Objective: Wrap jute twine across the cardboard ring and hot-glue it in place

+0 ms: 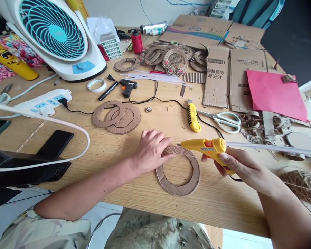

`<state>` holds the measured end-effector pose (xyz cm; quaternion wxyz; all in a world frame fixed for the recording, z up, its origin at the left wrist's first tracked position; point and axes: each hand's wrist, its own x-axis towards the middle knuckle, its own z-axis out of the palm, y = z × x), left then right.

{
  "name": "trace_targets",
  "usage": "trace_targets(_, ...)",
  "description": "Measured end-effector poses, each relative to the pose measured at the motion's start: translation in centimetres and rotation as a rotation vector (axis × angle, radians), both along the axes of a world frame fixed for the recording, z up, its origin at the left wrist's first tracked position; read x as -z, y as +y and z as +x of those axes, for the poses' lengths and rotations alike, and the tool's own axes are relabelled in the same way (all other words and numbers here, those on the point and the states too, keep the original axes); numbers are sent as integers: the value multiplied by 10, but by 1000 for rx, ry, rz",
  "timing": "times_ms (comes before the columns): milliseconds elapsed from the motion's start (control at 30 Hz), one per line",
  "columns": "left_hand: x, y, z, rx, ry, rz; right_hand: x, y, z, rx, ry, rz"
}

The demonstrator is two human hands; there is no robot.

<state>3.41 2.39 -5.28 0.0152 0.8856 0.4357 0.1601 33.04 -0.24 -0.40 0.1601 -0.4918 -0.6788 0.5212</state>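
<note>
A cardboard ring (180, 189) lies flat on the wooden table near its front edge. My left hand (152, 150) rests at the ring's upper left, its thumb and forefinger closed on the rim. Thin pale strands run across the top of the ring from near those fingers. My right hand (238, 164) is wrapped round the handle of a yellow glue gun (207, 146). The gun's tip points left, just over the ring's top edge, and a long clear glue stick (269, 148) sticks out of its back.
Beyond the ring lie a yellow cutter (193, 117), scissors (226, 121), two overlapping cardboard discs (126, 121) and a black glue gun (129, 86). Twine (302, 185) sits at the right, a fan (54, 34) and power strip (48, 100) at the left. A black cable crosses the table.
</note>
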Motion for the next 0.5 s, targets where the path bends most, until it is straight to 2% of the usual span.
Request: trace_targets(500,0,0,3,-19,-53,-72,3,1,-11,23,-52,-9)
